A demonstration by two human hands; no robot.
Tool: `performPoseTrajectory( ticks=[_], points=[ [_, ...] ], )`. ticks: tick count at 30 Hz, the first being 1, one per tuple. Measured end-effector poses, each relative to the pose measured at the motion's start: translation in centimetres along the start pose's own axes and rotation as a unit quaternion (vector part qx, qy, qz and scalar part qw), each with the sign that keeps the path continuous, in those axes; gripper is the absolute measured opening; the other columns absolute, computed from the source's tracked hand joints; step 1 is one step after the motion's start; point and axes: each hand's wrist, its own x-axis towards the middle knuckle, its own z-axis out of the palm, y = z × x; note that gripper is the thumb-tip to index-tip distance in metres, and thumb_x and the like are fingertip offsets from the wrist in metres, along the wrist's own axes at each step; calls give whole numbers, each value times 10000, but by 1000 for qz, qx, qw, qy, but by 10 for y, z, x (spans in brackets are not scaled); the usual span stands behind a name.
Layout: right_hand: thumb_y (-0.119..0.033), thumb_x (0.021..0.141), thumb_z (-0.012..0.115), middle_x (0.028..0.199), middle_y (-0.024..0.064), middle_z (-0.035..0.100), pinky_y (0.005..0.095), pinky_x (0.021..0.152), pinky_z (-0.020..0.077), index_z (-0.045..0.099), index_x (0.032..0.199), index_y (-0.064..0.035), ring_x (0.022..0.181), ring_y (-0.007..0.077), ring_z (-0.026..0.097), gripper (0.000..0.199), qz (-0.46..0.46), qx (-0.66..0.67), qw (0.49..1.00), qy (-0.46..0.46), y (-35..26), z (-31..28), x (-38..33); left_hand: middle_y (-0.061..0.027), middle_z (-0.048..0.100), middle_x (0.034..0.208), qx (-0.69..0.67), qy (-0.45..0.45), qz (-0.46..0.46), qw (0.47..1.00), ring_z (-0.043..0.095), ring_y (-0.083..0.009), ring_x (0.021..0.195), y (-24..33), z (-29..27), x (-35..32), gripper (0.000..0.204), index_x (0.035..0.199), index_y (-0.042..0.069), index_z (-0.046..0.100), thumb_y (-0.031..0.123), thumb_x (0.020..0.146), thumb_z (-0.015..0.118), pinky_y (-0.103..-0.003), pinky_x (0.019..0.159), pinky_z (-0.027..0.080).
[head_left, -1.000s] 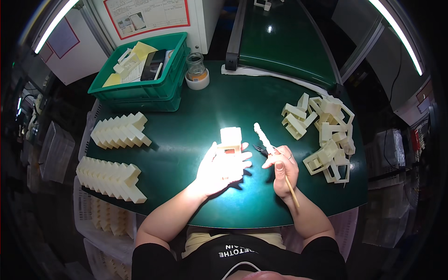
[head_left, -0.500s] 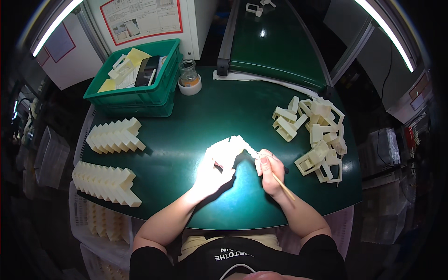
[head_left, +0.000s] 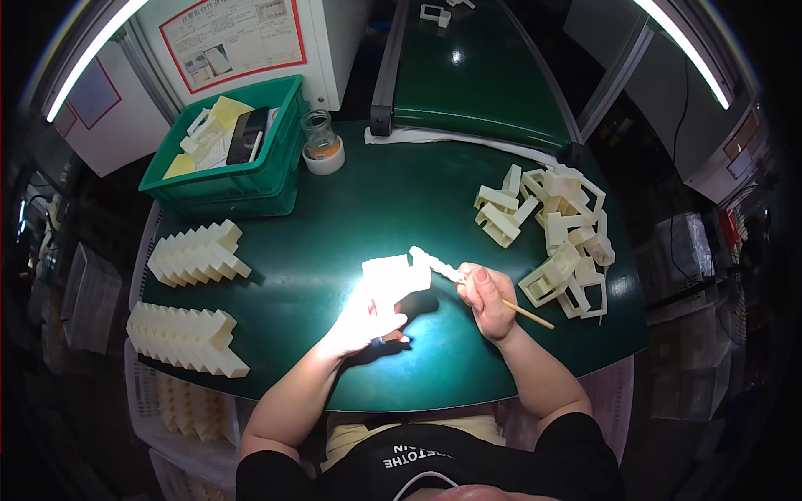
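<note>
My left hand [head_left: 363, 321] holds a cream plastic frame piece [head_left: 393, 274] above the green table [head_left: 376, 200], under a strong light that washes both out. My right hand [head_left: 486, 299] grips a thin wooden stick [head_left: 526, 314] with a white swab-like tip [head_left: 430, 260]. The tip touches the upper right edge of the frame piece. A loose heap of the same cream frame pieces [head_left: 555, 234] lies to the right of my right hand.
Two neat rows of stacked cream pieces [head_left: 199, 253] [head_left: 185, 336] lie at the table's left. A green bin [head_left: 230, 159] with parts, yellow sheets and a dark phone stands at the back left, a small glass jar [head_left: 321, 142] beside it. A conveyor [head_left: 476, 75] runs behind.
The frame piece in my left hand has turned and shifted slightly right. My right hand has brought the stick's tip against its edge.
</note>
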Motion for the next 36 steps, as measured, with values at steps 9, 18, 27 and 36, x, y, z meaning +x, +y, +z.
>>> performPoseTrajectory(
  ticks=[9,18,27,36],
  points=[
    [-406,1020,397,672,60,494,256,623,384,417,564,-67,654,160,480,569,-39,-87,994,-46,-6,35,-21,-67,565,845,323,163,338,869,577,-212,741,-26,6,13,226,835,106,560,37,724,743,-319,657,463],
    [-308,1027,403,745,55,491,266,619,375,467,714,-52,599,157,442,409,-261,-181,945,73,20,26,1,-48,561,833,240,183,285,910,573,-153,704,-24,8,4,270,964,74,532,75,771,721,-295,644,478],
    [4,834,678,1113,124,655,237,732,509,479,1359,3,848,134,640,561,-88,-209,971,-72,9,68,-21,-51,553,1028,-286,177,109,935,598,-158,983,-17,12,-4,351,1236,91,460,249,951,590,-331,788,551],
    [-119,924,639,931,73,683,284,850,510,564,1251,-57,927,151,648,341,137,-138,959,-204,33,156,-22,-112,485,1348,-135,138,-69,979,558,-223,1165,-22,19,-182,562,1439,90,282,298,981,533,-387,927,515]
  ],
)
